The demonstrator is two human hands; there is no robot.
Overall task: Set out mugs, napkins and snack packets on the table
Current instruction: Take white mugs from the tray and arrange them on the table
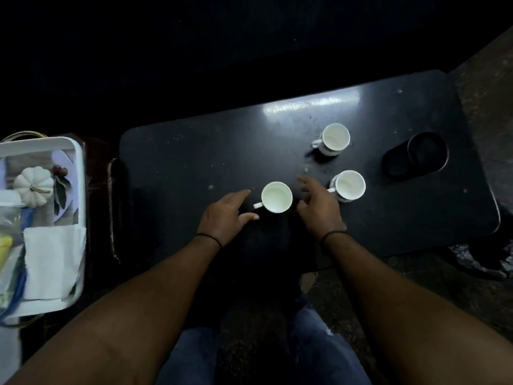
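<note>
I am looking down at three white mugs on the dark table (194, 151) — all upright, empty, pale inside, handles pointing to my left. The nearest mug (276, 197) is sitting between my hands. My left hand (226, 215) is resting just beside its handle, fingers spread loosely, gripping nothing. My right hand (319, 205) is hovering on the other side, fingers open and curled a little, also empty. A second mug (348, 186) is standing just right of that hand, and a third mug (334, 139) farther back. The folded white napkins (51, 262) are lying in the white tray (79, 190) off to my left, near a small white pumpkin (33, 186).
</note>
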